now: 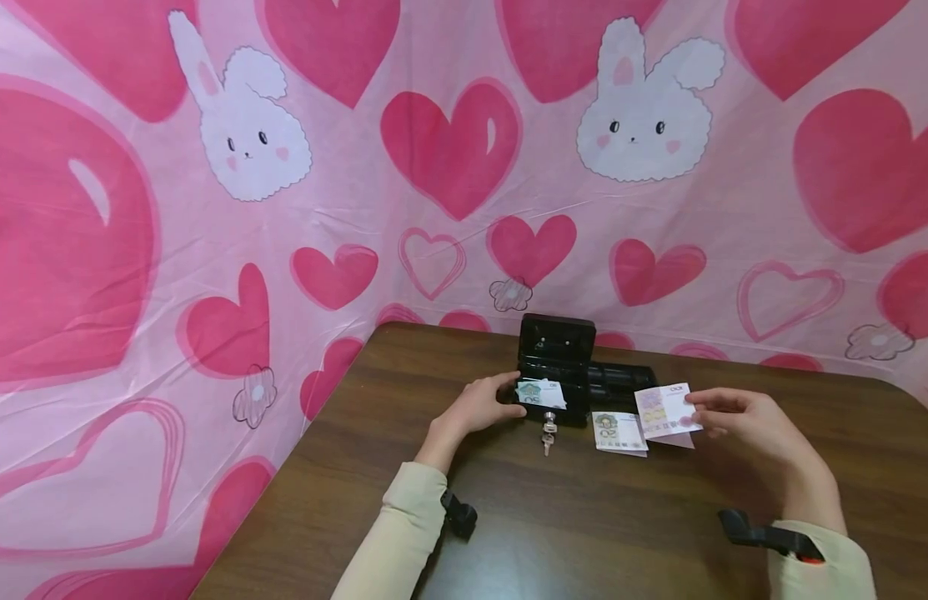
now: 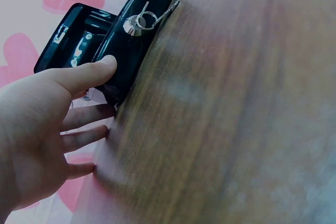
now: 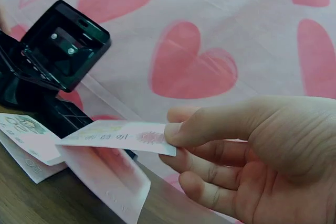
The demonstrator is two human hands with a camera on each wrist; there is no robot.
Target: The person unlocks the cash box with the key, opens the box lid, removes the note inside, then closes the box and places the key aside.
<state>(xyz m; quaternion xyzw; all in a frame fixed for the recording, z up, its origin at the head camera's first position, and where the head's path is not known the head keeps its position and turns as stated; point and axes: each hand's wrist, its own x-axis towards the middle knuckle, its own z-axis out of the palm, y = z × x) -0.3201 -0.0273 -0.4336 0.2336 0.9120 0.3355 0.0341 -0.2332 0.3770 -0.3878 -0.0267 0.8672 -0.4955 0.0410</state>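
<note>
A small black cash box (image 1: 555, 367) stands open on the brown table (image 1: 584, 517), its lid upright, with a greenish banknote (image 1: 542, 392) lying in it. A key (image 1: 548, 429) hangs from the front lock (image 2: 137, 22). My left hand (image 1: 512, 400) rests against the box's left front corner (image 2: 126, 61), thumb (image 2: 86, 74) flat on the front face and fingers fairly straight. To the right of the box, my right hand (image 1: 692, 412) pinches a pink banknote (image 3: 115, 135) by its edge, just above the table.
Another banknote (image 1: 619, 431) lies flat on the table in front of a black tray (image 1: 621, 377) beside the box. A pink note (image 3: 118, 182) lies under the held one. A pink heart-and-bunny cloth (image 1: 448, 167) walls the table's back and left.
</note>
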